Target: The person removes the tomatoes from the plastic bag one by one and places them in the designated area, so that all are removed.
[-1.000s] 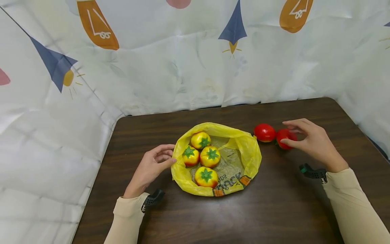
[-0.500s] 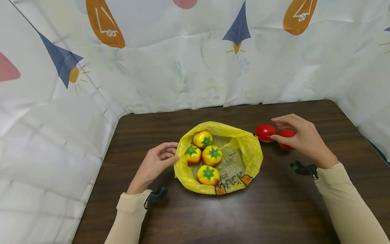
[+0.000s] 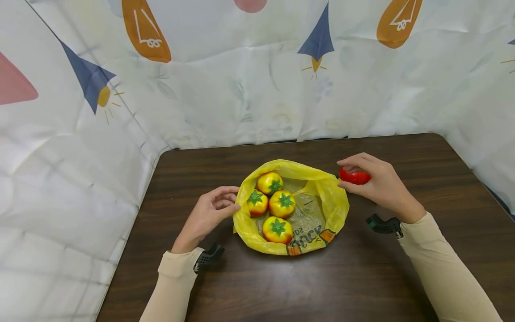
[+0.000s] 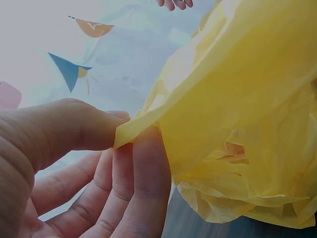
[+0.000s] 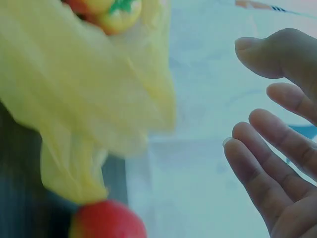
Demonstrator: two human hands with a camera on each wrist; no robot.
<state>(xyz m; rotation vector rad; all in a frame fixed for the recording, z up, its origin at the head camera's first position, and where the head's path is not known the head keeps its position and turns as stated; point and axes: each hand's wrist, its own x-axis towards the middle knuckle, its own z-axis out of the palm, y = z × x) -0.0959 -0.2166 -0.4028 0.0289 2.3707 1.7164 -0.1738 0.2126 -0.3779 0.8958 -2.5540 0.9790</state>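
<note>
My left hand (image 3: 205, 217) pinches the left rim of a yellow plastic bag (image 3: 339, 199) between thumb and fingers, seen closely in the left wrist view, where the bag's rim (image 4: 143, 121) is folded at the thumb. Inside the wide-mouthed bag lie several yellow-and-red toy tomatoes (image 3: 277, 230) with green leafy tops. Right of the bag, my right hand (image 3: 376, 181) hovers over shiny red tomatoes (image 3: 355, 176), its thumb and fingers apart and partly hiding them. A red tomato (image 5: 110, 220) shows below the right hand's fingers in the right wrist view, with nothing between them.
The bag stands on a dark brown wooden table (image 3: 322, 286). A white printed cloth (image 3: 249, 89) hangs behind the table and along its left side. A black strap device (image 3: 384, 225) sits on the right wrist, another (image 3: 210, 256) on the left.
My right hand has moved left, from over the farther red tomato to over the one beside the bag. My left hand keeps its pinch on the bag's rim.
</note>
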